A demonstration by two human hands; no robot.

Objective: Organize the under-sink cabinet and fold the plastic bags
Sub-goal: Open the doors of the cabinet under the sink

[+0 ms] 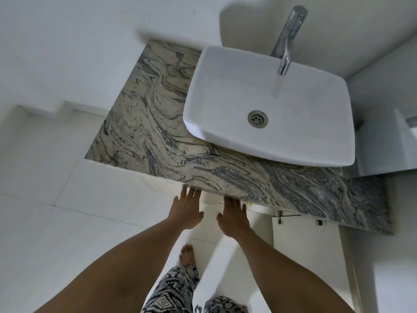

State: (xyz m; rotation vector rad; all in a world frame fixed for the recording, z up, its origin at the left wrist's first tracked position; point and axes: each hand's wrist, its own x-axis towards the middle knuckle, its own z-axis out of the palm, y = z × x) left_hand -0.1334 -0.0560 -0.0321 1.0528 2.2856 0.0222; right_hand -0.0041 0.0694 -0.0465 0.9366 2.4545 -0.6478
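Observation:
I look straight down at a swirled grey and beige stone counter [158, 141] with a white basin [270, 105] on it. Under the counter's front edge stands a white cabinet, and its right door [304, 256] is swung open with hinges showing at the top. My left hand [187, 211] and my right hand [234, 216] reach side by side toward the cabinet front just below the counter edge. Their fingers are straight and the fingertips are hidden under the edge. Neither hand holds anything. The cabinet's inside and any plastic bags are out of sight.
A chrome tap [288, 39] stands behind the basin against the white wall. White floor tiles [67, 222] spread to the left. My bare foot [187, 254] and patterned trouser legs [173, 290] are below the hands.

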